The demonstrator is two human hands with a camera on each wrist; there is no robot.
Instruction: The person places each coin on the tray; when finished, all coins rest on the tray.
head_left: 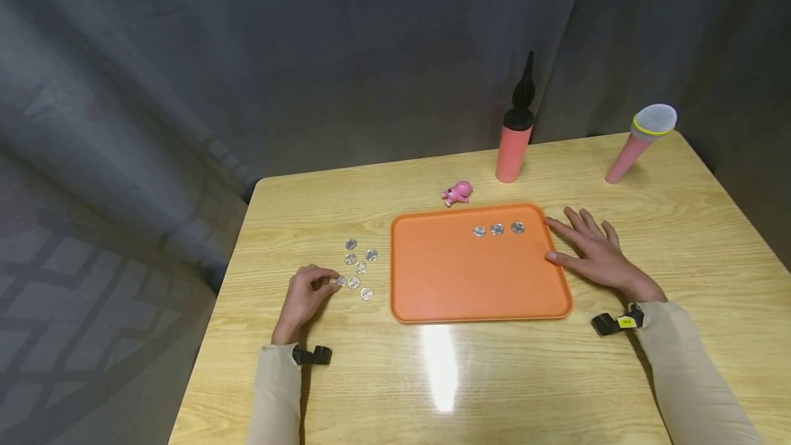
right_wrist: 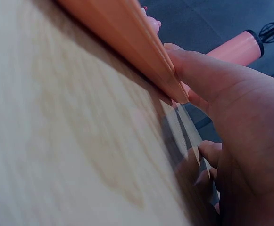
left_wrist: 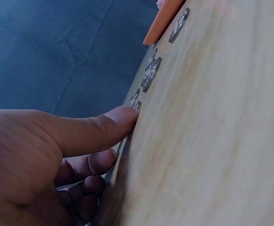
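My left hand (head_left: 309, 294) is low over the table at the left, thumb and index finger pinching the edge of a silver coin (head_left: 342, 281). In the left wrist view the thumb (left_wrist: 92, 132) hides most of that coin. Several more silver coins (head_left: 360, 267) lie flat just beyond the fingertips. An orange tray (head_left: 482, 294) stands to their right, with three coins (head_left: 497, 229) in a row near its far edge. At the tray's right rim rests my right hand (head_left: 593, 253), fingers spread and thumb on the rim, as the right wrist view also shows.
Behind the tray lies a small pink figure (head_left: 457, 193). A pink and black hand pump (head_left: 514, 150) stands upright near the table's back edge. Farther right is a pink toy microphone (head_left: 639, 143). A dark curtain (head_left: 371, 53) hangs behind the wooden table (head_left: 507, 383).
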